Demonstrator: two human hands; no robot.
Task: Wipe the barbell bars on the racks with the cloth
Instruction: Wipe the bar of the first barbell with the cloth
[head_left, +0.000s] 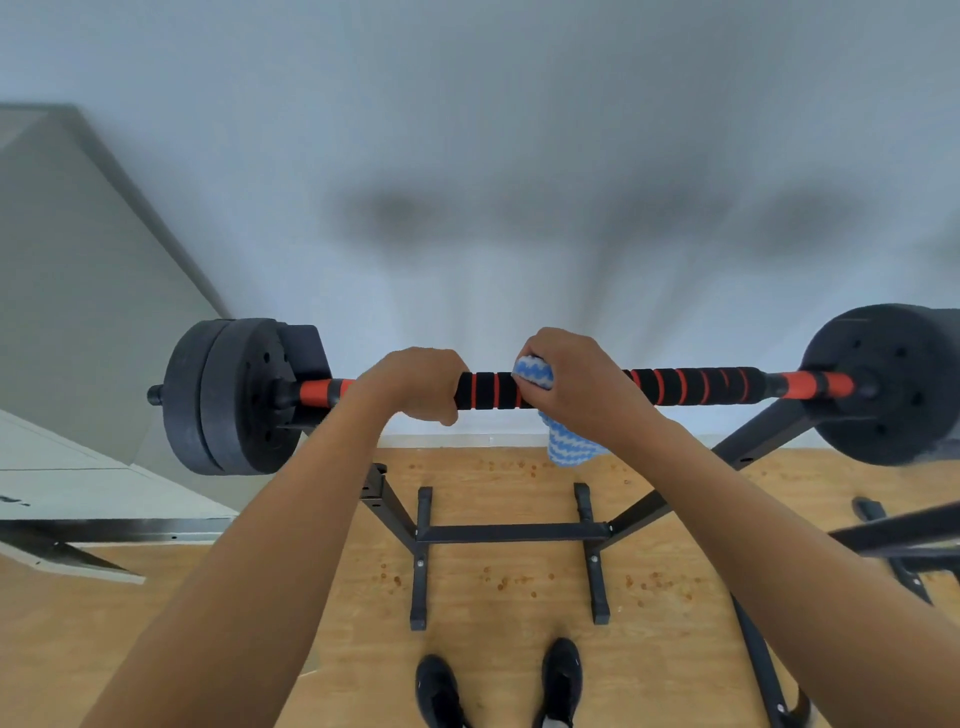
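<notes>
Wooden flooring (493, 675), pale and speckled with small reddish spots, fills the bottom of the view. Nearest the camera, two black shoes (561, 680) stand side by side on it, toes pointing at the rack. Both bare forearms reach forward and up from the lower corners.

Just beyond the shoes, the black rack (511, 532) sits on the floor: two feet joined by a crossbar, with slanted uprights rising to left and right. Part of a second black frame (893, 535) shows at the right edge.

Resting across the uprights is the bar (488, 389), level from left to right, with black foam grip ringed in orange and plain orange sections near each end. The left hand (421, 384) is clenched around the grip left of centre, knuckles on top and thumb under. Just to its right, a short stretch of grip apart, the right hand (571, 379) grasps the cloth (566, 447) against the bar; the cloth is blue with white zigzags, bunched under the fingers, its loose end hanging below the bar.

Black plates (228, 397) load the left end, and another black plate (883, 384) loads the right end.

Behind the bar stands a white wall (467, 156) carrying soft shadows. A grey-beige panel (78, 286) slopes along the left side.
</notes>
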